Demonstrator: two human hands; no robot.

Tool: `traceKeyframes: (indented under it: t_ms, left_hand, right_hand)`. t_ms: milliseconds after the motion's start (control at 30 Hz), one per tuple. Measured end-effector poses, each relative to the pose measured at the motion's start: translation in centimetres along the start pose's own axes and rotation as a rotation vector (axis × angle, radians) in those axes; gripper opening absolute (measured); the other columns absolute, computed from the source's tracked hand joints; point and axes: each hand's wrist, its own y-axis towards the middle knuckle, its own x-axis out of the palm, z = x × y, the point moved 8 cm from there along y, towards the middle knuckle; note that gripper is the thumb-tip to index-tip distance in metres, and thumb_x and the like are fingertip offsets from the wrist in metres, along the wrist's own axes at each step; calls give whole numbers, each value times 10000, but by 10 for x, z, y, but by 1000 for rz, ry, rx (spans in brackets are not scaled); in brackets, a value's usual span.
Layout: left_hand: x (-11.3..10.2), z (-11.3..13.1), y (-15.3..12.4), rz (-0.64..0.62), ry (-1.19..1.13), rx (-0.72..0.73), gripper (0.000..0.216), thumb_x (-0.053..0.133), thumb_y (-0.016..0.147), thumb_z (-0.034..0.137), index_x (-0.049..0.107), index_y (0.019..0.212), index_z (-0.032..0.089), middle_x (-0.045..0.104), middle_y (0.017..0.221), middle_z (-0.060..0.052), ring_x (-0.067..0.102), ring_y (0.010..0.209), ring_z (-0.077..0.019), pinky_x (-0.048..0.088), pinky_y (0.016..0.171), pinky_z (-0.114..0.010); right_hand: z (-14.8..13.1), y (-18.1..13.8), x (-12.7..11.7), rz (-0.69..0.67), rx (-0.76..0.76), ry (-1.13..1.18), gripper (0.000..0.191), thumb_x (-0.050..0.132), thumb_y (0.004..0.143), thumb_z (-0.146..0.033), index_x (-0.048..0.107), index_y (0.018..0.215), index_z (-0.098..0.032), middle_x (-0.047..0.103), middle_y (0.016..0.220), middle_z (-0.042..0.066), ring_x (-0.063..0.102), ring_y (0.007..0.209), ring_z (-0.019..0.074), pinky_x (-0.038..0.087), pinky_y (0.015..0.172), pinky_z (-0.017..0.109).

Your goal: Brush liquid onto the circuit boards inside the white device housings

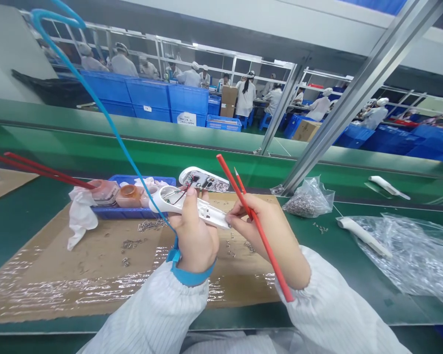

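My left hand (195,231) is closed around a white plastic device shell (177,202) held above the cardboard mat, its open inside showing wires. A blue wrist strap (187,275) with a blue coiled cord (107,118) runs from that wrist up and left. My right hand (271,236) is closed in a pinch at the shell's right end, with a red pencil-like stick (256,223) lying across the hand between the fingers. A second white shell with a circuit board (205,179) lies just behind, wired to the held one.
A blue tray (129,212) with small cups and a white cloth (80,216) sits at the left. Small metal parts (147,226) are scattered on the taped cardboard mat (77,265). A bag of screws (307,201), plastic bags and white parts lie to the right. Workers stand beyond the green conveyor.
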Motion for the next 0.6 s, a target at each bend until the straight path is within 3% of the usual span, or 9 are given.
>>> traceKeyframes:
  t_ms: [133,267,433,600]
  left_hand:
    - [1,1,2,-1,26,9,226,623,798,269,574,1016,300,614,1179,34,529,1202,-197,486,952,-342]
    - [0,-4,2,80,23,-72,131,622,786,269,575,908,259,630,1112,32,548,1173,-186,491,954,-338]
    - [10,-13,4,129,-37,-145,115,640,784,244,557,860,222,628,1098,7,571,1131,-164,489,955,-297]
    - [29,-41,16,44,-36,-311,68,591,819,211,574,885,207,637,1085,-16,571,1127,-155,479,943,-269]
  right_hand:
    - [1,-4,1,46,24,-24,76,617,754,-129,589,720,-190,647,677,-35,547,546,102,407,540,204]
    - [-5,-14,1,164,-84,-196,53,571,822,-200,597,775,-196,633,676,-4,576,597,138,410,554,226]
    - [-10,-23,6,202,-134,-401,206,465,917,-293,594,804,-179,600,634,21,556,560,142,385,540,237]
    - [-19,-33,-13,302,-240,-508,238,455,921,-252,604,754,-170,538,553,6,494,509,126,338,501,232]
